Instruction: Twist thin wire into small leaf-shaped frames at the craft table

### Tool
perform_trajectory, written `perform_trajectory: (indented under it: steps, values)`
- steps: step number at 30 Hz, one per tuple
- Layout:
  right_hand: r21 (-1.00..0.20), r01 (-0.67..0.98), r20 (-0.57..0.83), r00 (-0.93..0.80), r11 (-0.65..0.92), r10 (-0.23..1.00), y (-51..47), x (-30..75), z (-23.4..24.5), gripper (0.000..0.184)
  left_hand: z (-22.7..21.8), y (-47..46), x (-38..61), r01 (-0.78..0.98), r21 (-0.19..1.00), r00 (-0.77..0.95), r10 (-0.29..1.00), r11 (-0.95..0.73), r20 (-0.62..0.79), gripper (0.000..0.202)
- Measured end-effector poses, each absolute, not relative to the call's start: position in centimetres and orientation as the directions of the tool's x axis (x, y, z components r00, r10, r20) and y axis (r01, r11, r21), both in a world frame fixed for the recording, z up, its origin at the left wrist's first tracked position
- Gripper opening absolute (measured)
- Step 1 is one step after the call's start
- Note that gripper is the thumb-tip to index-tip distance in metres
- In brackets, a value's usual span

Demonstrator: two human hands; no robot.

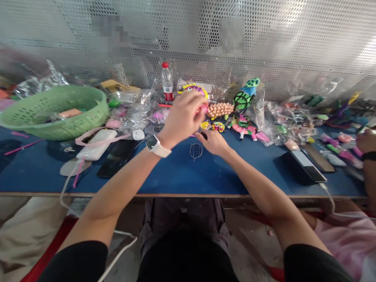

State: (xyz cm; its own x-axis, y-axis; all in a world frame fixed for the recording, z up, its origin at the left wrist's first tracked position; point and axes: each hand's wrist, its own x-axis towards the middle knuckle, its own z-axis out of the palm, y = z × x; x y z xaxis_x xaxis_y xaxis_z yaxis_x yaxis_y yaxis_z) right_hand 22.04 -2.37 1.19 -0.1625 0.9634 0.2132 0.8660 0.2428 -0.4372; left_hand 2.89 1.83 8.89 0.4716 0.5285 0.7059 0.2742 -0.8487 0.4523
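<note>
The wire mesh (196, 150) lies flat on the blue table (176, 178), just nearer the body than the right fingertips and below the left ones. The left hand (185, 114) is raised and blurred, its fingers bent toward the thumb; a pink bit (203, 111) shows at their tips, but whether it is pinched there I cannot tell. The right hand (216, 143) rests low, fingers curled, thumb toward the left; what they grasp, if anything, I cannot tell.

Just beyond the right fingers are a yellow piece (205, 125) and a round face (218, 127). The spiky figure (221, 110) stands just right of the left fingertips, the turtle (243, 102) farther right. Behind the left knuckles is a yellow-edged figure (195, 88), with a red-capped bottle (167, 83) to its left. Well left of the fingers lie a phone (116, 160) and a green basket (55, 130); well right, a black box (304, 166) and a co-worker's hand (366, 143).
</note>
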Motion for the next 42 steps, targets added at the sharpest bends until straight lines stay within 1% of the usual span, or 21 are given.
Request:
perform_trajectory:
  steps: [2, 3, 4, 5, 6, 7, 9, 12, 14, 16, 19, 23, 25, 27, 31, 32, 34, 36, 38, 42]
  values:
    - [-0.408, 0.893, 0.195, -0.116, 0.188, 0.974, -2.2, 22.3, 1.3, 0.047, 7.0, 5.5, 0.8, 0.305, 0.554, 0.337, 0.632, -0.775, 0.698, 0.016]
    - [-0.394, 0.905, 0.186, -0.091, 0.159, 0.978, -2.2, 22.4, 1.3, 0.046, 5.8, 6.8, -0.2, 0.304, 0.63, 0.314, 0.699, -0.715, 0.643, 0.017]
    - [-0.381, 0.914, 0.18, -0.074, 0.139, 0.981, -2.1, 22.5, 1.2, 0.045, 4.6, 7.8, -1.0, 0.282, 0.715, 0.342, 0.764, -0.639, 0.548, 0.018]
    - [-0.372, 0.919, 0.18, -0.067, 0.131, 0.981, -2.1, 22.6, 1.2, 0.045, 3.5, 8.3, -1.5, 0.242, 0.802, 0.425, 0.803, -0.546, 0.419, 0.023]
    - [-0.368, 0.92, 0.183, -0.069, 0.134, 0.981, -2.1, 22.7, 1.1, 0.045, 2.7, 8.5, -1.9, 0.197, 0.868, 0.498, 0.809, -0.455, 0.311, 0.029]
    - [-0.366, 0.919, 0.189, -0.079, 0.145, 0.979, -2.1, 22.7, 1.1, 0.045, 2.1, 8.4, -2.1, 0.154, 0.912, 0.555, 0.797, -0.38, 0.239, 0.032]
    - [-0.374, 0.91, 0.2, -0.111, 0.181, 0.973, -2.1, 22.8, 1.0, 0.045, 1.6, 7.9, -2.0, 0.057, 0.962, 0.627, 0.759, -0.269, 0.175, 0.039]
    - [-0.395, 0.894, 0.196, -0.142, 0.211, 0.97, -2.3, 22.6, 1.2, 0.043, 1.7, 7.5, -1.7, -0.071, 0.985, 0.674, 0.72, -0.158, 0.164, 0.047]
    - [-0.405, 0.89, 0.184, -0.147, 0.211, 0.972, -2.5, 22.4, 1.4, 0.042, 1.7, 7.5, -1.7, -0.115, 0.987, 0.694, 0.703, -0.11, 0.159, 0.051]
    - [-0.412, 0.887, 0.178, -0.149, 0.211, 0.973, -2.6, 22.3, 1.6, 0.043, 1.5, 7.7, -1.7, -0.14, 0.985, 0.689, 0.704, -0.099, 0.169, 0.054]
    - [-0.427, 0.877, 0.192, -0.149, 0.219, 0.97, -2.6, 22.2, 1.6, 0.045, 1.1, 7.9, -1.8, -0.171, 0.979, 0.667, 0.718, -0.114, 0.2, 0.056]
    - [-0.477, 0.849, 0.213, -0.139, 0.227, 0.967, -2.3, 22.4, 1.4, 0.052, 0.7, 8.3, -1.8, -0.203, 0.968, 0.677, 0.693, -0.147, 0.247, 0.048]
    - [-0.527, 0.822, 0.21, -0.122, 0.217, 0.97, -2.1, 22.5, 1.3, 0.057, 0.8, 8.3, -1.9, -0.196, 0.958, 0.666, 0.688, -0.211, 0.288, 0.042]
    - [-0.585, 0.787, 0.188, -0.104, 0.197, 0.977, -1.9, 22.6, 1.3, 0.061, 0.8, 8.3, -1.9, -0.15, 0.934, 0.625, 0.7, -0.326, 0.344, 0.038]
    - [-0.681, 0.717, 0.119, -0.096, 0.152, 0.988, -1.9, 22.8, 1.3, 0.072, 0.7, 8.4, -1.6, -0.041, 0.847, 0.511, 0.718, -0.529, 0.473, 0.025]
    - [-0.691, 0.707, 0.113, -0.098, 0.149, 0.989, -1.9, 22.8, 1.3, 0.074, 0.7, 8.5, -1.5, -0.019, 0.825, 0.488, 0.715, -0.565, 0.501, 0.024]
    - [-0.695, 0.702, 0.116, -0.103, 0.155, 0.988, -1.9, 22.9, 1.2, 0.078, 0.7, 8.4, -1.3, 0.033, 0.774, 0.462, 0.696, -0.632, 0.549, 0.027]
    - [-0.692, 0.703, 0.125, -0.107, 0.164, 0.986, -1.9, 22.9, 1.2, 0.08, 0.7, 8.1, -1.2, 0.081, 0.714, 0.463, 0.66, -0.696, 0.592, 0.028]
    - [-0.697, 0.696, 0.13, -0.11, 0.17, 0.985, -1.9, 22.9, 1.1, 0.081, 0.8, 7.9, -1.0, 0.107, 0.653, 0.476, 0.615, -0.75, 0.628, 0.025]
    - [-0.717, 0.679, 0.116, -0.102, 0.155, 0.988, -1.7, 22.8, 1.1, 0.082, 1.3, 8.0, -0.4, 0.13, 0.576, 0.494, 0.557, -0.807, 0.668, 0.022]
